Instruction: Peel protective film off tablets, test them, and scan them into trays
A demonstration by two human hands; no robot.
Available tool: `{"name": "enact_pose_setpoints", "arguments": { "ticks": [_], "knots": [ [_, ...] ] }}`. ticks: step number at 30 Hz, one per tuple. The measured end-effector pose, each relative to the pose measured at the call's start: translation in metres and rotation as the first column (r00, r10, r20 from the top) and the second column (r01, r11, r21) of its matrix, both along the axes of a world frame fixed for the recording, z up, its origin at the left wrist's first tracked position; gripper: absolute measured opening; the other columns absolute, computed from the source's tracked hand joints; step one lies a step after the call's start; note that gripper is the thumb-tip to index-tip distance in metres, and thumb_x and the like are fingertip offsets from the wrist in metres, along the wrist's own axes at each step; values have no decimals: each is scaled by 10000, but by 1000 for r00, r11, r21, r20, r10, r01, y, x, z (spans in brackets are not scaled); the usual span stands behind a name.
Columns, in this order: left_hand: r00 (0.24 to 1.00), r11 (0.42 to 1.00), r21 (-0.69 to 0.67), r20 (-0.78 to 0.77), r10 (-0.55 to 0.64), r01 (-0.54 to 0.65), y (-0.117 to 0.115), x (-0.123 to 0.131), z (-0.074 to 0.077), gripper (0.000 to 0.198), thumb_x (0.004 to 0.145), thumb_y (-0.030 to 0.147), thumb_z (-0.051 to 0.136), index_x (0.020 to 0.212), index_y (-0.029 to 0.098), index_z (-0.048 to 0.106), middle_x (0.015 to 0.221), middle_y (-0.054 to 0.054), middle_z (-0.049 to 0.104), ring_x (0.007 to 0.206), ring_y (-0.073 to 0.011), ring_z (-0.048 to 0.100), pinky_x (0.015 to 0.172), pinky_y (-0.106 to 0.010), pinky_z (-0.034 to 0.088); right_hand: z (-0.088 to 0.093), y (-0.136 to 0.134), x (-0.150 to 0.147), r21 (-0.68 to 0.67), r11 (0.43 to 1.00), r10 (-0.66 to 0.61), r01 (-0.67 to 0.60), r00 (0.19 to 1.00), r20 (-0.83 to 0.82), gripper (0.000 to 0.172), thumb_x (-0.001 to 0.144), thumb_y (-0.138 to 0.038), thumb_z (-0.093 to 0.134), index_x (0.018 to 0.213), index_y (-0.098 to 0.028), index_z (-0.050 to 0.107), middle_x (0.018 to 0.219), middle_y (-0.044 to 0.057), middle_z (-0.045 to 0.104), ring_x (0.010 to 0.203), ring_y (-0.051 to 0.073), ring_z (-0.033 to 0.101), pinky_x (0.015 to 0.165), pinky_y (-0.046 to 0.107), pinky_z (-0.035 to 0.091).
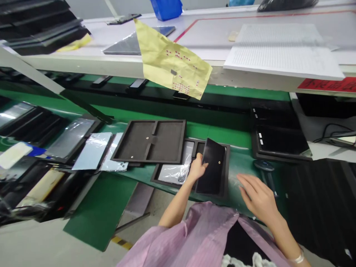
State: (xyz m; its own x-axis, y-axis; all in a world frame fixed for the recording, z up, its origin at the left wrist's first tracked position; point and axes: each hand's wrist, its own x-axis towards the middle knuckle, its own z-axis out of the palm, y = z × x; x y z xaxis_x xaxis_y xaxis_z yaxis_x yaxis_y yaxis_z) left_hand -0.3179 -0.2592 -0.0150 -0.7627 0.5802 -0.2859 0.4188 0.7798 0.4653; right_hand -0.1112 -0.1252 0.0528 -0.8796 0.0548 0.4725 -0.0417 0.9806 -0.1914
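My left hand (198,168) is closed on the left edge of a dark, flat tablet-like panel (213,170). The panel sits tilted in the right compartment of a dark foam tray (227,174), and a small round pale spot shows on it. In the tray's left compartment lies a silvery panel under clear film (174,172). Another foam tray (136,139) overlaps the first one's upper left part. To the right, my right hand (257,193) hovers over the green mat with fingers stretched out, holding nothing.
A dark round-headed tool (264,166) lies beyond my right hand. Black tablets (280,139) rest in a tray at the back right, above a black stack (319,200). Light-blue panels (93,148) lie left. Yellow paper (175,63) hangs from the shelf edge (111,63).
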Motion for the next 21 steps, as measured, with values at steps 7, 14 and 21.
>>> {"name": "enact_pose_setpoints", "arguments": {
  "ticks": [7, 14, 21],
  "knots": [
    [583, 688, 75, -603, -545, 722, 16, 37, 109, 166, 904, 94, 429, 896, 139, 588, 773, -60, 668, 795, -199, 617, 809, -363, 456, 32, -1, -50, 48, 998, -52, 43, 978, 202, 575, 901, -196, 442, 1426, 2, 315, 919, 198, 708, 808, 312, 696, 685, 419, 564],
    [647, 613, 641, -716, 261, 462, 17, 29, 111, 251, 889, 229, 564, 1138, 215, 531, 1181, -109, 644, 1101, -207, 568, 1005, -439, 382, 9, 19, -4, -840, 460, -365, 289, 923, 118, 395, 831, -358, 642, 1173, -163, 608, 906, 86, 734, 745, 211, 695, 676, 286, 548],
    [979, 503, 842, 198, 53, -197, 8, 55, 107, 207, 899, 367, 532, 986, 181, 556, 623, 40, 596, 525, -87, 534, 515, -197, 422, 35, 17, 13, -996, 90, -541, 8, 840, -42, 395, 764, -290, 710, 1139, -202, 627, 1045, 69, 699, 972, 229, 653, 797, 312, 514]
  ]
}}
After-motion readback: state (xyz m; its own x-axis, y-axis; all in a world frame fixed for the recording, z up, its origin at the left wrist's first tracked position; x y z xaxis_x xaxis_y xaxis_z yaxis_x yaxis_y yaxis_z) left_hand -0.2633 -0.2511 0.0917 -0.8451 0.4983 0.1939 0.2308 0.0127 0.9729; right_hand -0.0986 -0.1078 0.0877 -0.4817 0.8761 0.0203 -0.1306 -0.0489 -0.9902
